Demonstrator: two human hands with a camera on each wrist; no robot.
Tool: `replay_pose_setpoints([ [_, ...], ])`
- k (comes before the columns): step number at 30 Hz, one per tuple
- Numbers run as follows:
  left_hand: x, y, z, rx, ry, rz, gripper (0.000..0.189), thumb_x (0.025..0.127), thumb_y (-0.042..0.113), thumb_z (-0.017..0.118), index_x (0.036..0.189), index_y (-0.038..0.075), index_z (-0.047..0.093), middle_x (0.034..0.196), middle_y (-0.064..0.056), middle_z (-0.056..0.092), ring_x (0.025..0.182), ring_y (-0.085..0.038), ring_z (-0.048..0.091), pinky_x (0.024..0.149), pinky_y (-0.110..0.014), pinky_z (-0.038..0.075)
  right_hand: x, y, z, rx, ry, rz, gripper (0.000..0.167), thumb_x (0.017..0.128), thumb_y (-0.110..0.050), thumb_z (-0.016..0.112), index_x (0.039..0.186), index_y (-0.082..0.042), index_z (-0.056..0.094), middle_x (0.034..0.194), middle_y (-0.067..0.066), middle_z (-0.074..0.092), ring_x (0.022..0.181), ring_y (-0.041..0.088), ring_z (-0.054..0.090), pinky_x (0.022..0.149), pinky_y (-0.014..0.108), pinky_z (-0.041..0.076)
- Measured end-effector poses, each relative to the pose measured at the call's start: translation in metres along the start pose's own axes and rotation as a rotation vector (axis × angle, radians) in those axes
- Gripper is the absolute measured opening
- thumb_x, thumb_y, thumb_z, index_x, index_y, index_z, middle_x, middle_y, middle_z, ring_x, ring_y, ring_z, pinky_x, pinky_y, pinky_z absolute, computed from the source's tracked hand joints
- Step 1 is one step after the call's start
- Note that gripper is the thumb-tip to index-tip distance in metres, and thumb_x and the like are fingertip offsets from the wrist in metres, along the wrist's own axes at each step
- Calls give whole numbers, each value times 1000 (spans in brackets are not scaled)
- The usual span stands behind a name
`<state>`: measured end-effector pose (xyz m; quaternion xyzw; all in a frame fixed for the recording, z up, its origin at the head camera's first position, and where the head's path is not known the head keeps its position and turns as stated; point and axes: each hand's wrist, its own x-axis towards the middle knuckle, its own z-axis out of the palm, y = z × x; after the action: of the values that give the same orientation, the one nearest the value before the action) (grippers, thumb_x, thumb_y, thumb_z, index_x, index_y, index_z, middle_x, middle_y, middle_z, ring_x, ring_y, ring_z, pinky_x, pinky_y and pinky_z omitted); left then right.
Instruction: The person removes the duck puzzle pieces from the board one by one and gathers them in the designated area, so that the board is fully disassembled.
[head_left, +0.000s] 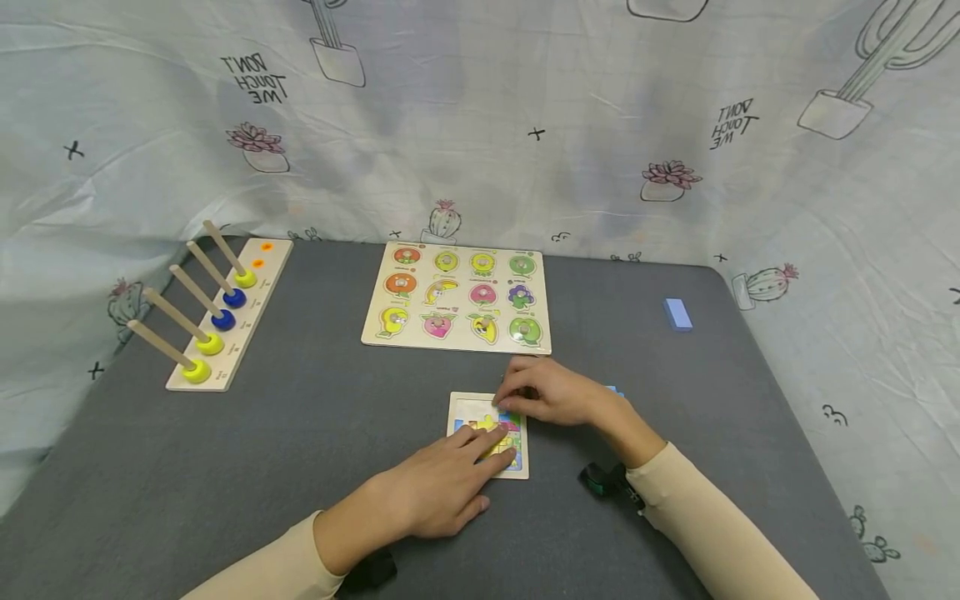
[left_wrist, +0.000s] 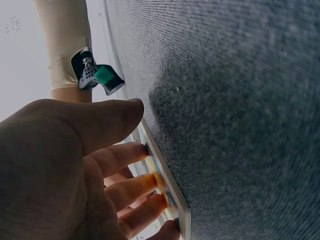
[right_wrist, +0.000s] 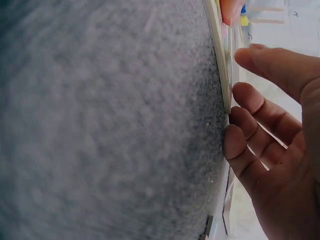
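Note:
A small jigsaw puzzle in a pale wooden tray (head_left: 453, 408) lies on the table, its upper part showing bare wood and colourful pieces (head_left: 513, 442) filling the lower part. My left hand (head_left: 442, 487) rests over it with fingers spread, fingertips on the yellow pieces; in the left wrist view its thumb (left_wrist: 112, 122) stays off the tray. At the tray's upper right corner is my right hand (head_left: 555, 392), fingers loosely bent. The right wrist view has its thumb (right_wrist: 270, 67) and index finger (right_wrist: 250, 97) apart at the tray's edge, nothing visible pinched between them.
Behind the tray lies a fruit peg board (head_left: 457, 298). A wooden base with upright rods (head_left: 232, 354) and yellow and blue rings stands at the left. A blue block (head_left: 678, 315) sits at the far right; another blue thing (head_left: 615, 389) is mostly hidden behind the right wrist.

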<state>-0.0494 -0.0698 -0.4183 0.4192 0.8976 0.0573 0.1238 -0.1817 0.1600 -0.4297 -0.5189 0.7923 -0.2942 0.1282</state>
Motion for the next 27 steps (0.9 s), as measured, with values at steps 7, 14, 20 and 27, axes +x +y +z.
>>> replay_pose_setpoints([
  [7,-1,0,0,-6,-7,-4,62,104,40,57,159,19,39,166,-6,32,149,-26,36,116,-42,39,2,-3,1,-31,-29,26,12,100,-21,69,105,-17,79,97,-9,60,78,2,52,72,23,49],
  [14,-1,2,-2,0,-7,-5,62,103,39,59,159,19,39,166,-6,34,149,-26,37,117,-42,38,5,-5,1,-61,-42,48,14,103,-27,65,100,-21,77,95,-12,55,78,1,49,72,23,47],
  [20,-1,4,-3,-2,-14,-17,62,103,39,59,159,20,39,166,-5,32,149,-25,36,117,-42,38,8,-5,2,-40,-20,26,18,104,-28,63,93,-19,74,94,-10,54,75,2,48,70,23,47],
  [27,0,4,-3,-3,-14,-18,64,103,40,59,159,20,38,167,-6,32,149,-25,36,117,-42,38,10,-3,3,-42,-6,-12,18,104,-29,62,92,-19,72,92,-12,54,75,1,48,69,22,46],
])
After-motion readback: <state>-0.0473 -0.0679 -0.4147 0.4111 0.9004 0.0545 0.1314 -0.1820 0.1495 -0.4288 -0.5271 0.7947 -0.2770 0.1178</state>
